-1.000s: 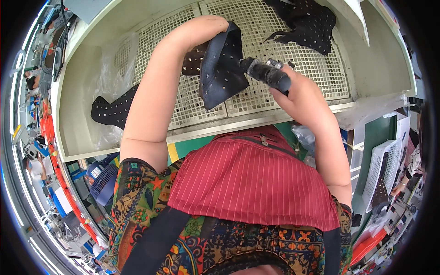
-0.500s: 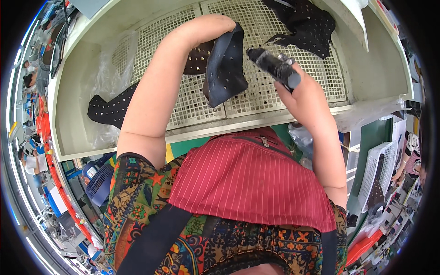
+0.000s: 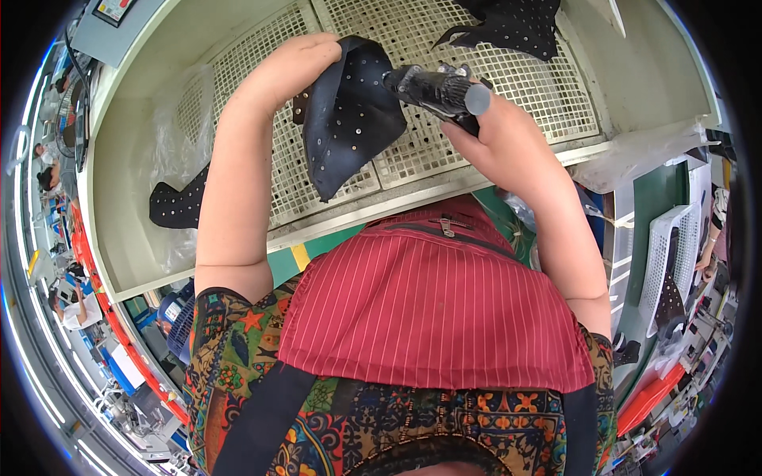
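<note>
My left hand (image 3: 294, 67) pinches the upper edge of a black dotted piece of leather-like material (image 3: 353, 119). The piece hangs folded over the tray, its smooth dark side and small bright dots both showing. My right hand (image 3: 504, 135) is wrapped round a black gun-shaped tool (image 3: 436, 89), whose front end is close to the piece's right edge; whether they touch I cannot tell. A second dotted piece (image 3: 178, 205) lies to the left, partly behind my left forearm. Another dark dotted piece (image 3: 516, 32) rests at the far right.
Beneath my hands is a pale tray with a grid floor (image 3: 417, 159) and raised walls. Clear plastic film (image 3: 178, 135) hangs at its left, with more plastic (image 3: 635, 163) over the right front edge. A white perforated basket (image 3: 663, 246) stands farther right. People work in the background.
My left hand has moved left with the piece, which now opens wider and shows more dots. My right hand and the tool have shifted left, nearer the piece.
</note>
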The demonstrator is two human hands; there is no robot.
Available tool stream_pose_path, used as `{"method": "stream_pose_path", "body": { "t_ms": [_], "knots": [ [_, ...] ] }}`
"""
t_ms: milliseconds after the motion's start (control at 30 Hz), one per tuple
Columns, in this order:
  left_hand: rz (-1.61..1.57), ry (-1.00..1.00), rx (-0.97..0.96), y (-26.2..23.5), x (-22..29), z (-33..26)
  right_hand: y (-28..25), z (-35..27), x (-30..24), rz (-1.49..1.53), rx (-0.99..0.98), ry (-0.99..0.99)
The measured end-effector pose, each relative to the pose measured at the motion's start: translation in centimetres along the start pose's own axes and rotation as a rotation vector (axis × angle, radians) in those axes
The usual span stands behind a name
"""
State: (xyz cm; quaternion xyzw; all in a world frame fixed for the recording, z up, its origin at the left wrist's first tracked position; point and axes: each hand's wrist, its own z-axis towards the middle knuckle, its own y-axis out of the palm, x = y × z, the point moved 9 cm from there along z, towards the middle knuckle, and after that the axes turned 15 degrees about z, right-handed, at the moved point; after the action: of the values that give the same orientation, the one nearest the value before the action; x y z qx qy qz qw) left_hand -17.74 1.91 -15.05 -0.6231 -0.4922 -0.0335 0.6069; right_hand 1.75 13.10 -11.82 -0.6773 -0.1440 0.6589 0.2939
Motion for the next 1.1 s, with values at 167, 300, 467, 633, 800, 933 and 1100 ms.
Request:
{"method": "stream_pose_path", "body": {
  "t_ms": [167, 300, 467, 633, 800, 933, 1100],
  "knots": [
    [0.036, -0.021, -0.094, 1.5, -0.2, -0.7, -0.7, -1.0, 0.8, 0.069, -0.046, 0.093],
    [0.276, 0.147, 0.073, 2.5, 1.7, -3.0, -1.9, -2.7, 1.9, 0.080, -0.062, 0.188],
    [0.172, 0.132, 0.341, 2.2, 0.6, -5.9, -2.8, -3.8, 2.2, 0.201, 0.006, 0.138],
    [0.016, 0.009, 0.610, -5.6, -0.8, -9.1, -3.2, -4.3, 3.2, 0.223, 0.022, 0.136],
    [-0.217, -0.086, 0.734, -8.6, 1.4, -11.3, -2.8, -4.5, 3.8, 0.236, -0.009, 0.234],
    [0.021, -0.100, 0.685, -7.1, 1.4, -10.7, -2.3, -4.4, 3.6, 0.296, 0.010, 0.146],
    [0.246, -0.068, 0.497, 0.6, -1.8, -8.2, -1.5, -4.5, 3.2, 0.330, 0.008, 0.115]
  ]
}}
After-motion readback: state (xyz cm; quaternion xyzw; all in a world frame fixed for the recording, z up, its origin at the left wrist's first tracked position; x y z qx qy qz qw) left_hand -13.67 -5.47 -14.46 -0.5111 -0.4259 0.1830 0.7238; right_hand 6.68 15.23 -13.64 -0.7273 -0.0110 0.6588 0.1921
